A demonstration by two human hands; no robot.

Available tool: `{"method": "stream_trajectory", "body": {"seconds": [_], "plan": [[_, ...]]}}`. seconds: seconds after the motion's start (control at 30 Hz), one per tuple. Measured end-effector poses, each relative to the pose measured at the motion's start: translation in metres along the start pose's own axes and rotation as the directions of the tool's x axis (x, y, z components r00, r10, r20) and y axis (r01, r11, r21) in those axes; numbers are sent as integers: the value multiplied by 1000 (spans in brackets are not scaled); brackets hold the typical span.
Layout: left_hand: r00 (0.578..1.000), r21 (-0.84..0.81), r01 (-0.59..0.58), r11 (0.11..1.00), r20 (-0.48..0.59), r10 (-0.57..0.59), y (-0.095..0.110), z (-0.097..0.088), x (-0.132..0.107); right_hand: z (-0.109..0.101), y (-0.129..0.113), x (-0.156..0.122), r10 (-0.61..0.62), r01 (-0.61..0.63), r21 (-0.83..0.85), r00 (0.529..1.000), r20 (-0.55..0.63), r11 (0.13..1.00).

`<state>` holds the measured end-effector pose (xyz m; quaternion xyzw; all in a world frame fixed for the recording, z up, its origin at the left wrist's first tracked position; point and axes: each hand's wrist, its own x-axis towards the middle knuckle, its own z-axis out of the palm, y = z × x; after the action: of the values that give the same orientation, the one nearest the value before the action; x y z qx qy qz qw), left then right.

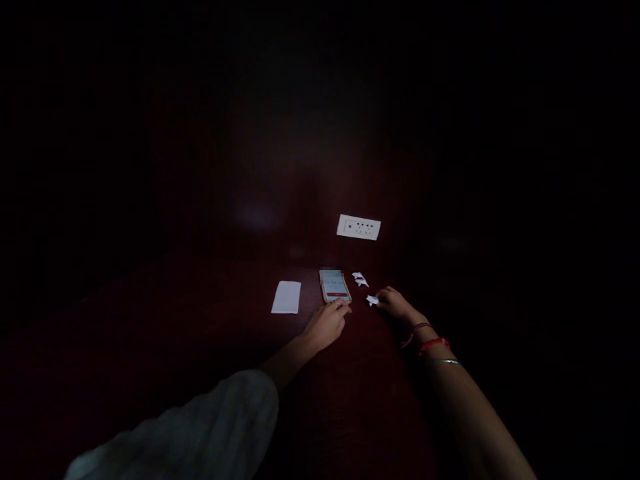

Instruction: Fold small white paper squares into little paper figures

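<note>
My left hand (326,327), with a ring on one finger, rests on the dark red tabletop. Its fingers are loosely bent at the lower edge of a phone (336,287), the thumb a little apart from them, and nothing shows in its grasp. The phone lies face up with a lit screen. At the right, my right hand (396,303) has its fingertips closed on the edge of a small folded white paper piece (372,301). Just beyond it lie more folded paper pieces (360,279). A flat white sheet of paper (287,297) is left of the phone.
A white wall socket panel (359,227) is on the dark red wall behind the phone. Red string bracelets (434,345) and a metal bangle (444,361) circle my right wrist. The surroundings are very dark, and the table's right edge runs near my right arm.
</note>
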<state>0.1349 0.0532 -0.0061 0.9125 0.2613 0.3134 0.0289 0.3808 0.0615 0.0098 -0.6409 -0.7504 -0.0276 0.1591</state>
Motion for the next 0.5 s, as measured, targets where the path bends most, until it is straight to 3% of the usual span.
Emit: {"method": "stream_trajectory", "body": {"seconds": [0.2, 0.5], "plan": [[1000, 89, 8, 996, -18, -7, -5, -8, -2, 16, 11, 29, 58, -57, -45, 998, 1, 997], [967, 238, 230, 944, -167, -194, -20, -2, -2, 31, 17, 54, 90, -86, -77, 994, 56, 993]]}}
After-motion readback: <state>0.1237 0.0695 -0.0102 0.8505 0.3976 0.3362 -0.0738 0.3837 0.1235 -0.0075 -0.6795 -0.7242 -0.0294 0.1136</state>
